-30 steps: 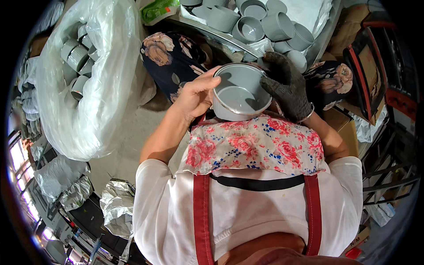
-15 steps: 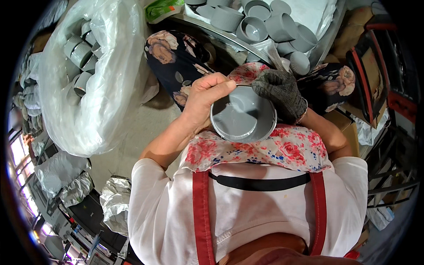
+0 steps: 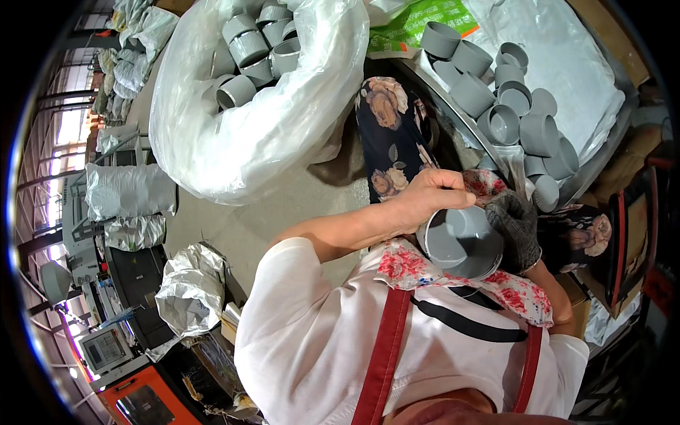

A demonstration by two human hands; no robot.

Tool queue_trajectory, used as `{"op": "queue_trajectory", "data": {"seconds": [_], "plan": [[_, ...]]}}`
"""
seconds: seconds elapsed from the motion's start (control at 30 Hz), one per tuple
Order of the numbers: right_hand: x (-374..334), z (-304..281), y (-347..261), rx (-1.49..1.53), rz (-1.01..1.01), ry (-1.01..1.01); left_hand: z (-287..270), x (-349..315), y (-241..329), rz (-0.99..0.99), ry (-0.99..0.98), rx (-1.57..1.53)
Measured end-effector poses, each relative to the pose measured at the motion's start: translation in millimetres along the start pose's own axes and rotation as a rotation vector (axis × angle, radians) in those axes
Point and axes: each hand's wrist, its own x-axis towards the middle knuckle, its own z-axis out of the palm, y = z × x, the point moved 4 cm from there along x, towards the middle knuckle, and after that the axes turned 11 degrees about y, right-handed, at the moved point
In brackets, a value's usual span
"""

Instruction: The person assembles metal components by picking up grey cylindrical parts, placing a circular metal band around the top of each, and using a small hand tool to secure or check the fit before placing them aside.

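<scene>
Grey pipe cap (image 3: 459, 241) sat held between both hands: bare left hand (image 3: 425, 200) with fingers curled over its rim, gloved right hand (image 3: 516, 228) with fingers wrapped around its side.

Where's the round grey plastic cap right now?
Head view, right of centre: the round grey plastic cap sits between the bare left hand and gloved right hand.

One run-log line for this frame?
left hand: bare, on rim of grey cap | right hand: gloved, gripping cap | more grey fittings beyond
</scene>
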Motion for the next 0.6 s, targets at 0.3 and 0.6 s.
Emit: {"op": "queue_trajectory", "data": {"seconds": [0.3,0.6], "plan": [[1.5,8.3,-15.0,0.022,-0.057,-0.031,0.9,1.9,6.2,0.013,-0.039,0.035],[-0.1,11.2,-29.8,-0.117,-0.091,-0.041,2.7,1.6,12.1,0.037,-0.082,0.126]]}}
